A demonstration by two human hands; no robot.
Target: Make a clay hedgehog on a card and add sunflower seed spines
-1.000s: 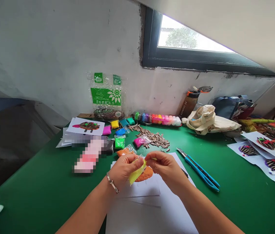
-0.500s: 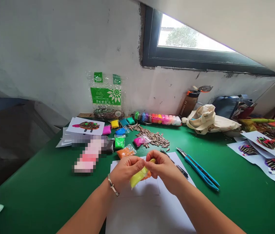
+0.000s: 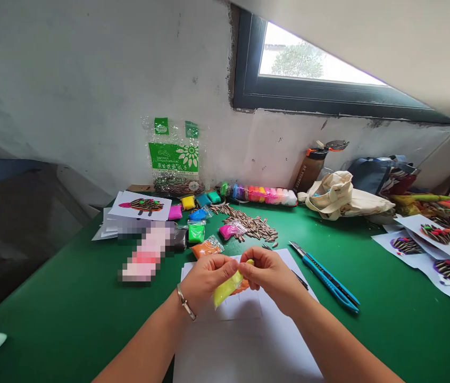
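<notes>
Left hand [image 3: 205, 282] and right hand [image 3: 271, 276], fingers [image 3: 249, 260] clenched on a strip of yellow modelling clay [image 3: 225, 290], held just above white paper [image 3: 225, 314] on a green bench [image 3: 49, 298], orange clay piece [image 3: 243, 287] behind it

**Paper before me, seeds behind it, knife on my right**

The paper sheets [image 3: 219, 346] lie on the surface [image 3: 49, 298] straight before me. My fingers [image 3: 209, 268] pinch a clay packet [image 3: 227, 288] above them, over a flat clay piece [image 3: 244, 287]. Just right of the paper lies a utility knife [image 3: 328, 282]. Behind the paper, sunflower seeds [image 3: 251, 229] lie scattered, with small clay packets [image 3: 196, 232] to their left and a picture sheet [image 3: 141, 206] beyond those. Further back, a row of clay tubs [image 3: 259, 196] and a seed bag [image 3: 174, 154] stand against the wall [image 3: 89, 96]. To the right lie a cloth tote bag [image 3: 344, 197] and more picture sheets [image 3: 428, 255]; a window [image 3: 321, 69] sits above.
</notes>
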